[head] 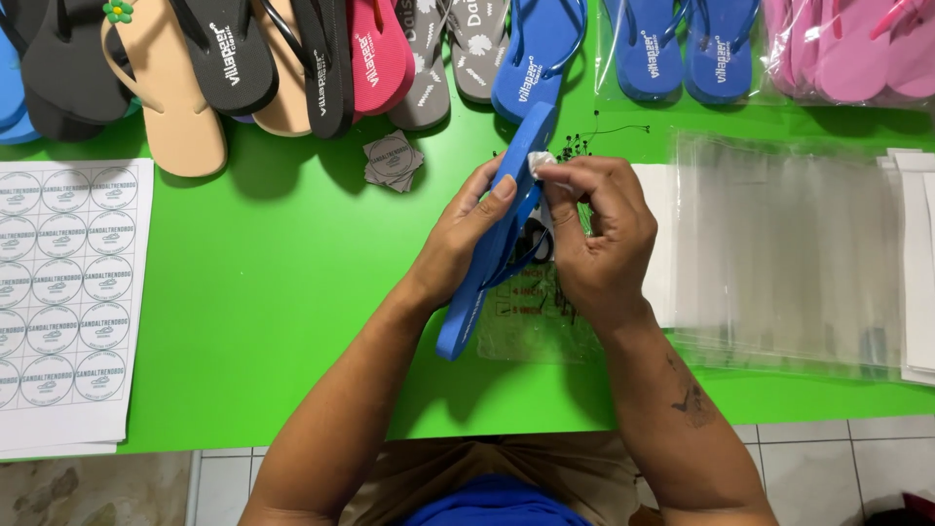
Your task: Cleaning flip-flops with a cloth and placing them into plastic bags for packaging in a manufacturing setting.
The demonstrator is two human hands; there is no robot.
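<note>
Blue sandal (492, 263) held on edge over the table's (282, 321) near edge.

Gripped along the sole by the left hand (458, 239), tilted so the strap side faces the right hand (594, 244), fingers pinched on a small white tag (541, 159) at the toe end. Clear bags (779, 253) stacked just right; sticker sheet (63, 292) at the left edge; more sandals (292, 58) lined along the far edge.

**Bare Arms, One Tattoo**

Seen from above, both forearms are uncovered to the elbow, with no sleeves, gloves, watch or rings in view. The left hand (458, 239) and right hand (596, 234) have short, plain fingernails. A small dark tattoo (693, 399) marks the right forearm. Tan trousers and a blue garment show at the bottom edge.
</note>
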